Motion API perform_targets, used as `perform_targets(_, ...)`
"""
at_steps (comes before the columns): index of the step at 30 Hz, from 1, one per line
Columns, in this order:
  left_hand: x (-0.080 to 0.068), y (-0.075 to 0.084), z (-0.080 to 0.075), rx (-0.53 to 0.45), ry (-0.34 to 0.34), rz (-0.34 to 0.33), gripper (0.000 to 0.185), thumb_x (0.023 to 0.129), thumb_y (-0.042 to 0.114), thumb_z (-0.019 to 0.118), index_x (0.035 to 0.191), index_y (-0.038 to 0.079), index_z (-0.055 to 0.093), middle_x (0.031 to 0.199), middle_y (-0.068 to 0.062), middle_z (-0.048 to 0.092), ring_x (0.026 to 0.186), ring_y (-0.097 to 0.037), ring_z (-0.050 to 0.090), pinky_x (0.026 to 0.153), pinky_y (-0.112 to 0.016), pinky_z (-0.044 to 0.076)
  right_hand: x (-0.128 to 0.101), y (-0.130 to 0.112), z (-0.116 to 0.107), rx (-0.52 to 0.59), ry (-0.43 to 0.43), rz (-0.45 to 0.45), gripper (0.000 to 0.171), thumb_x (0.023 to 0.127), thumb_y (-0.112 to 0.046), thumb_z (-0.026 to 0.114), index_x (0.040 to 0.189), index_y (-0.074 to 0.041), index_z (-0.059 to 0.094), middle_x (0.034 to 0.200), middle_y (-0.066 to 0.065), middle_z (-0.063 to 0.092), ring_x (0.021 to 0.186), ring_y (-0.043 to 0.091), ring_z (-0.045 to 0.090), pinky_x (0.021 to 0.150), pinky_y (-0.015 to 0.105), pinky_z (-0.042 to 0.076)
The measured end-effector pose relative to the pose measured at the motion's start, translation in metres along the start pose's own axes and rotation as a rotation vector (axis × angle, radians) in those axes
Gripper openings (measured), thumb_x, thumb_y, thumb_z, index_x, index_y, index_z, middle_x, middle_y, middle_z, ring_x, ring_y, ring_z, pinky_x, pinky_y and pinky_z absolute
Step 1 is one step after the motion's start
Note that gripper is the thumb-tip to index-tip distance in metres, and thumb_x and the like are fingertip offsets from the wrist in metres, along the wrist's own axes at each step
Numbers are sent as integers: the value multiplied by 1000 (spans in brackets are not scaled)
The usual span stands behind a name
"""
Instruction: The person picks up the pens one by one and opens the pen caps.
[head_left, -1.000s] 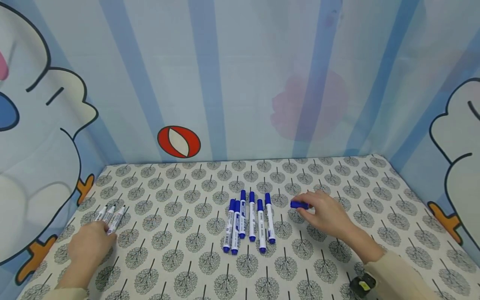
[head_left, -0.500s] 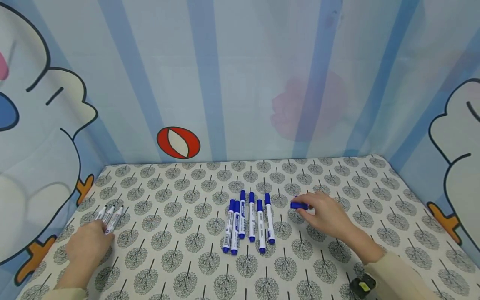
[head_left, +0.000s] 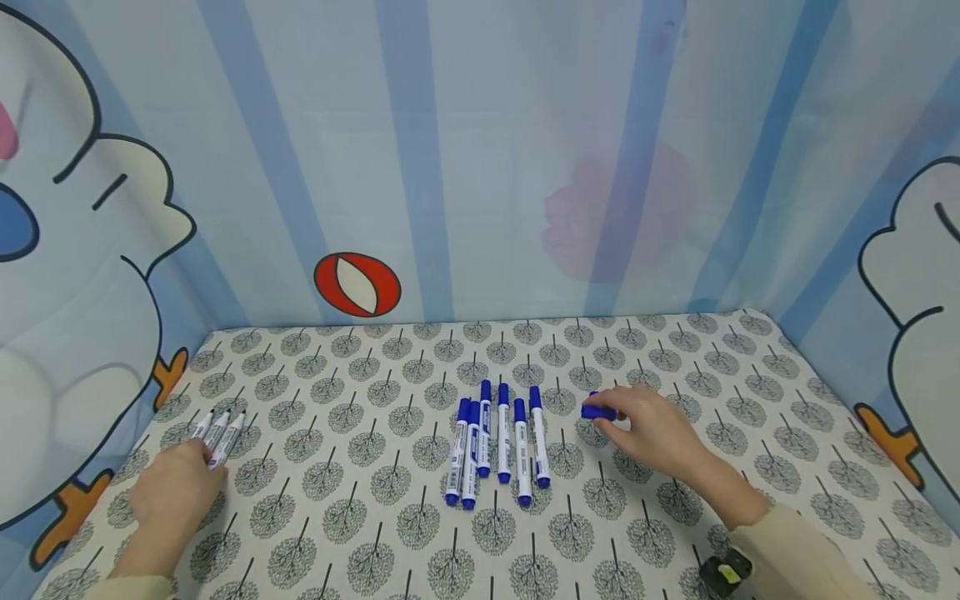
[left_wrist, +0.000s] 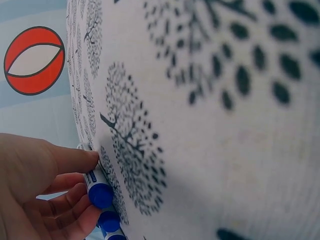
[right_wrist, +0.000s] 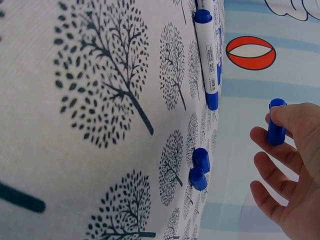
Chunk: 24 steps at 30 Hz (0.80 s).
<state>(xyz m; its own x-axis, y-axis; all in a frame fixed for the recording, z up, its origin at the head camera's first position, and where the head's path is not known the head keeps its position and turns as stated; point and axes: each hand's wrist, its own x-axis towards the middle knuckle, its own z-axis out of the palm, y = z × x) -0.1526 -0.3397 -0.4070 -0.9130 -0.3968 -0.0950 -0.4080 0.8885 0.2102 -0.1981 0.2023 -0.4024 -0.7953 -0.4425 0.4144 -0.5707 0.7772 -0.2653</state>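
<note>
At the left of the table, my left hand (head_left: 176, 492) rests on three uncapped whiteboard markers (head_left: 227, 440) lying side by side, dark tips facing away. Its thumb and curled fingers hold the nearest marker (left_wrist: 97, 185) by its blue-ended barrel in the left wrist view. My right hand (head_left: 651, 423) is raised to the right of the middle and pinches a blue marker cap (right_wrist: 276, 122) between thumb and index finger. Below it, two loose blue caps (right_wrist: 198, 178) sit close together on the cloth; the head view mostly hides them behind the hand.
Several capped blue markers (head_left: 503, 433) lie in a loose row at the table's middle, between the hands. A tree-patterned cloth (head_left: 345, 533) covers the table. Behind it hangs a striped curtain (head_left: 510, 167) printed with cartoon figures.
My left hand has shifted very slightly to the left with the uncapped markers. My right hand and the cap in it stay nearly still.
</note>
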Motion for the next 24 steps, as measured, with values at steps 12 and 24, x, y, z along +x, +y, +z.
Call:
perform_targets(12, 1, 3, -3, 5, 3, -9, 25, 81, 20, 63, 94, 0, 56, 75, -17, 58, 55, -27, 51, 43, -36, 39, 0, 0, -1, -6, -5, 3, 25, 80, -16, 69, 105, -18, 68, 91, -4, 68, 72, 10, 58, 56, 19, 41)
perform_targets(24, -4, 19, -8, 5, 28, 117, 31, 83, 22, 63, 106, 3, 58, 86, -18, 59, 58, -23, 52, 42, -34, 39, 1, 1, -2, 19, 14, 1, 24, 80, -15, 69, 104, -14, 68, 90, -2, 68, 71, 10, 57, 58, 20, 43)
